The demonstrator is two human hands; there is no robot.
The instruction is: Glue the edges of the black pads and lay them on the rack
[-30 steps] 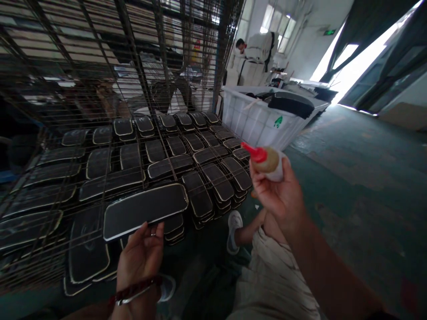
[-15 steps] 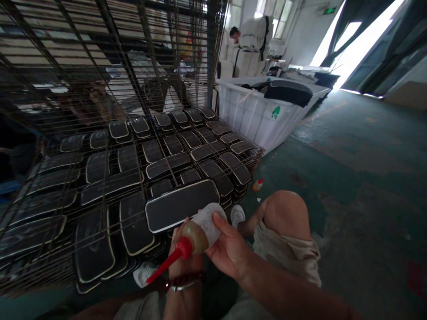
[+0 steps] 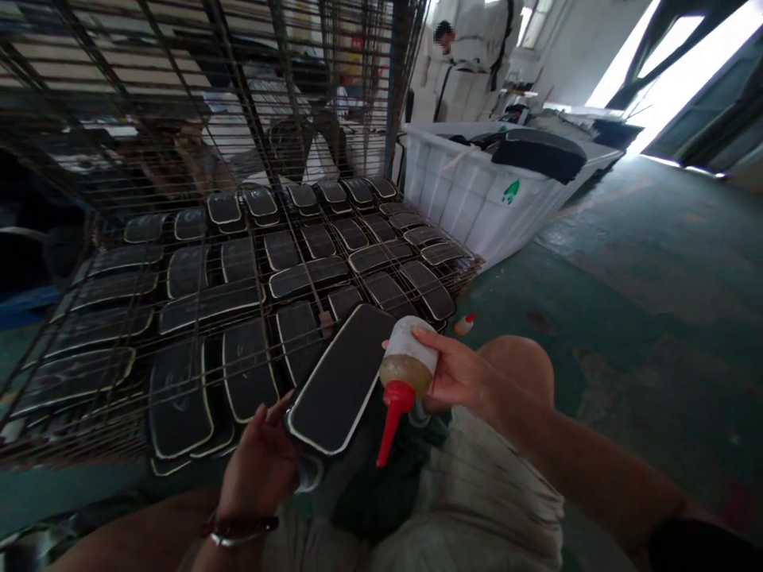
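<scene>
My right hand [image 3: 456, 367] is wrapped round a squeeze bottle [image 3: 408, 357] with a red nozzle. The bottle is tipped over, its nozzle pointing down and toward me, with yellowish liquid gathered at the cap end. My left hand [image 3: 265, 453] grips the near left end of a long black panel [image 3: 339, 381] with rounded corners and a pale line along its rim. That panel slants up and away to the right, its far end just left of the bottle. Part of the left fingers is hidden beneath it.
A wire rack [image 3: 242, 278] in front holds many similar black panels in rows. Behind it on the right stands a white plastic bin [image 3: 453, 187] of dark pieces. Another red-tipped bottle [image 3: 464, 324] is on the floor by the rack. A person [image 3: 444, 38] is at the back.
The bottle has moved right and its nozzle has swung further downward. My left hand has left the bottle and taken hold of the panel, which has turned from nearly crosswise to a steep slant.
</scene>
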